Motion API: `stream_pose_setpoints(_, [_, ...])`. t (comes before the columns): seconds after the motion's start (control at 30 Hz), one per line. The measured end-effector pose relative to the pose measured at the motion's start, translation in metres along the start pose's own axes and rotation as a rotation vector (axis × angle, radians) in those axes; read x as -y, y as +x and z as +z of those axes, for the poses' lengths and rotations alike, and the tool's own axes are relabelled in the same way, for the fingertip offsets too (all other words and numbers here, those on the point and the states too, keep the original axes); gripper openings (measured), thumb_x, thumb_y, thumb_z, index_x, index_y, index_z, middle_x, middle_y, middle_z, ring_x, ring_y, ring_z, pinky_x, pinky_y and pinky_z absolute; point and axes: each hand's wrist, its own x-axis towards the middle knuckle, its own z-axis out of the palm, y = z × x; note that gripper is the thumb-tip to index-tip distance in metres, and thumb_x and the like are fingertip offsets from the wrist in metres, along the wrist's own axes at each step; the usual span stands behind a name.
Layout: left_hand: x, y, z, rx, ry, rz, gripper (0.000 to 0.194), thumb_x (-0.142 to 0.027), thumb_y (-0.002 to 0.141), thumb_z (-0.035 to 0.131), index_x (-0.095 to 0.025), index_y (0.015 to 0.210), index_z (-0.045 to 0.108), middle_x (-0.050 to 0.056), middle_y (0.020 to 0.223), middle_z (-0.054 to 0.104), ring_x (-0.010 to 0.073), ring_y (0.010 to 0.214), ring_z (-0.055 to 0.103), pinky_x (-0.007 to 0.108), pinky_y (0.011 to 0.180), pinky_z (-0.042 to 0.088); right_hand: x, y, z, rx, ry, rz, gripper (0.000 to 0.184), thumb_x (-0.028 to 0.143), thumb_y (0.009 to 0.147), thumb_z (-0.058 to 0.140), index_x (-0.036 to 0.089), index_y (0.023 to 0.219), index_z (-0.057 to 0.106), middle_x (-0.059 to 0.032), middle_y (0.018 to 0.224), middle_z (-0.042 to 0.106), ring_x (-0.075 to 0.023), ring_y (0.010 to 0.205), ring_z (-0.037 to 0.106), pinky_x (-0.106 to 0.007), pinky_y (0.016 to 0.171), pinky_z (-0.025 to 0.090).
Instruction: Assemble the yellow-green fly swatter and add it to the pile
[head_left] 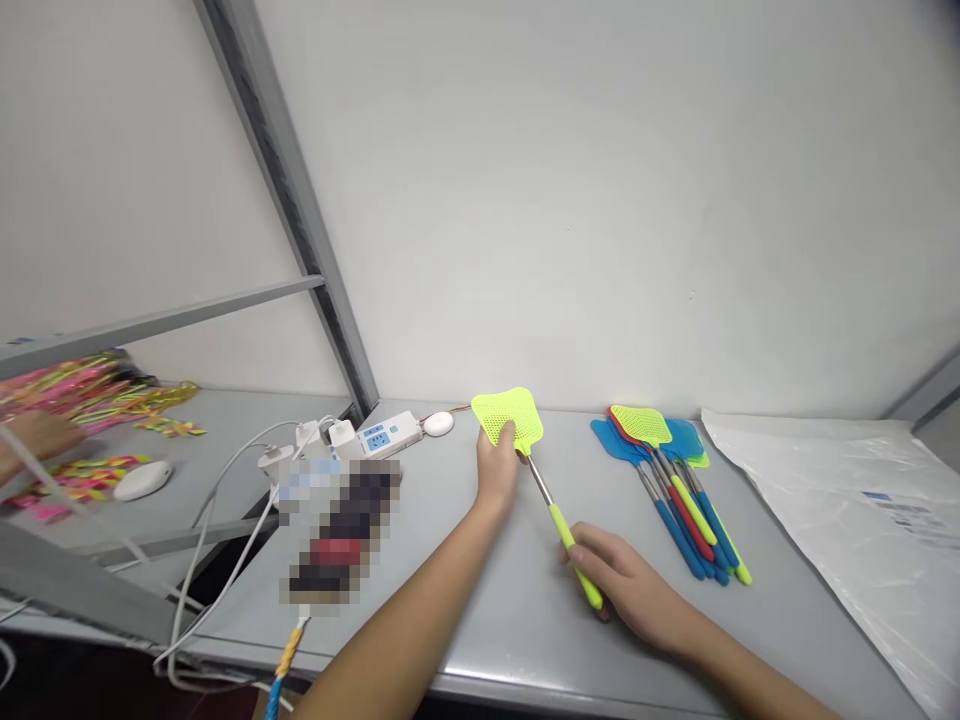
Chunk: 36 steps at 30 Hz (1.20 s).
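Observation:
A yellow-green fly swatter (pixel 541 482) with a metal shaft is held between my two hands above the grey table. My left hand (pixel 498 462) pinches its perforated head, with the thumb lying on the mesh. Lower down, my right hand (pixel 619 578) is closed around the yellow-green grip. To the right of the hands lies a pile of fly swatters (pixel 679 500) in blue, red and yellow-green, heads toward the wall and handles toward me.
A white plastic bag (pixel 847 510) covers the table's right side. At left are a power strip (pixel 390 437) with plugged chargers, white cables (pixel 217 500) and a blurred-out device (pixel 341 540). Beyond a metal shelf post (pixel 292 190), another person's hand (pixel 37 440) is near colourful strips (pixel 82 390).

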Motion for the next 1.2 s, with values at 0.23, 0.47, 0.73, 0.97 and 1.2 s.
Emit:
stream_pose_setpoints(0.23, [0.009, -0.018, 0.011, 0.227, 0.027, -0.069, 0.023, -0.038, 0.079, 0.060, -0.016, 0.085, 0.053, -0.003, 0.066, 0.054, 0.0078, 0.047, 0.046, 0.021, 0.044, 0.038, -0.015, -0.020, 0.008, -0.101, 0.027, 0.033, 0.033, 0.050, 0.093, 0.042, 0.019, 0.089, 0.052, 0.0067, 0.062, 0.040, -0.0095, 0.052, 0.042, -0.023, 0.051, 0.034])
stream_pose_setpoints(0.47, [0.007, -0.026, 0.013, 0.341, 0.057, -0.148, 0.034, -0.048, 0.081, 0.055, -0.015, 0.080, 0.053, 0.000, 0.063, 0.054, 0.0091, 0.049, 0.047, 0.023, 0.049, 0.040, -0.037, -0.033, 0.008, -0.322, -0.205, -0.056, 0.039, 0.049, 0.094, 0.039, 0.018, 0.115, 0.052, 0.0055, 0.063, 0.039, -0.0129, 0.059, 0.039, -0.025, 0.056, 0.033])
stream_pose_setpoints(0.73, [-0.004, -0.029, 0.010, 0.509, 0.147, -0.150, 0.029, -0.044, 0.090, 0.047, -0.016, 0.087, 0.057, -0.001, 0.069, 0.054, 0.0104, 0.056, 0.047, 0.024, 0.057, 0.039, -0.042, -0.044, -0.015, -0.676, -0.525, -0.057, 0.047, 0.044, 0.095, 0.034, 0.022, 0.137, 0.038, 0.0046, 0.063, 0.047, -0.0157, 0.055, 0.049, -0.025, 0.056, 0.039])
stream_pose_setpoints(0.97, [-0.005, -0.051, 0.017, 0.864, 0.694, 0.105, 0.020, -0.032, 0.092, 0.044, -0.021, 0.092, 0.060, 0.002, 0.084, 0.060, 0.0161, 0.074, 0.051, 0.030, 0.071, 0.041, -0.036, -0.041, -0.083, -0.914, -0.774, 0.266, 0.042, 0.044, 0.094, 0.029, 0.025, 0.128, 0.045, 0.0007, 0.065, 0.062, -0.0221, 0.058, 0.060, -0.028, 0.053, 0.036])
stream_pose_setpoints(1.2, [0.002, -0.048, 0.023, 0.877, 0.742, 0.052, 0.020, -0.032, 0.092, 0.043, -0.023, 0.101, 0.059, 0.007, 0.105, 0.059, 0.0219, 0.098, 0.054, 0.038, 0.089, 0.043, -0.043, -0.036, -0.119, -0.792, -0.928, 0.351, 0.045, 0.048, 0.094, 0.030, 0.020, 0.120, 0.053, -0.0056, 0.073, 0.066, -0.0264, 0.075, 0.063, -0.038, 0.074, 0.041])
